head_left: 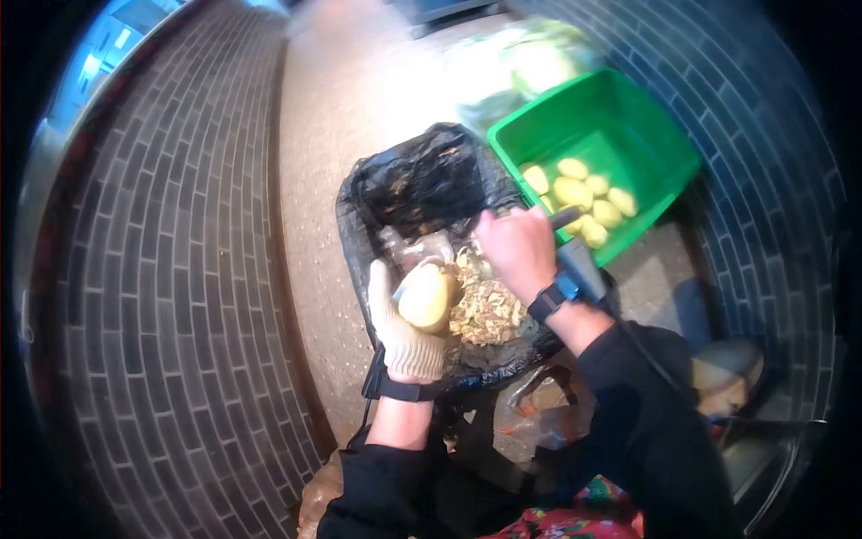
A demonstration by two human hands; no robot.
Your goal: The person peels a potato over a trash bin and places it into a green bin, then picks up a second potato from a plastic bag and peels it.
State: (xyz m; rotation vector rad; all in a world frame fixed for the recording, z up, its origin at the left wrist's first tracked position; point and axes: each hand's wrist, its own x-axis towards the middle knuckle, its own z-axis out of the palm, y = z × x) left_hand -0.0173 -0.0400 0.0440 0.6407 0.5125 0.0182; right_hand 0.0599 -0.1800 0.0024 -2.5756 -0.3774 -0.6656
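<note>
My left hand (406,323), in a pale knitted glove, is closed around a large potato (425,298). Most of the potato's visible side is bare and yellow, with brown skin at its right edge. To its right, my right hand (516,250) is ungloved and curled around a dark-handled tool (566,217); the handle's end sticks out past the fist, and the working end is hidden or blurred. Both hands are over a container lined with a black plastic bag (359,211), where a heap of potato peelings (489,310) lies below them.
A green crate (655,184) with several peeled potatoes (575,191) stands at the right. Behind it is a blurred clear bag with pale green contents (539,67). Brick walls (180,225) rise on both sides of the speckled floor (314,171). A clear plastic bag (543,404) lies near my lap.
</note>
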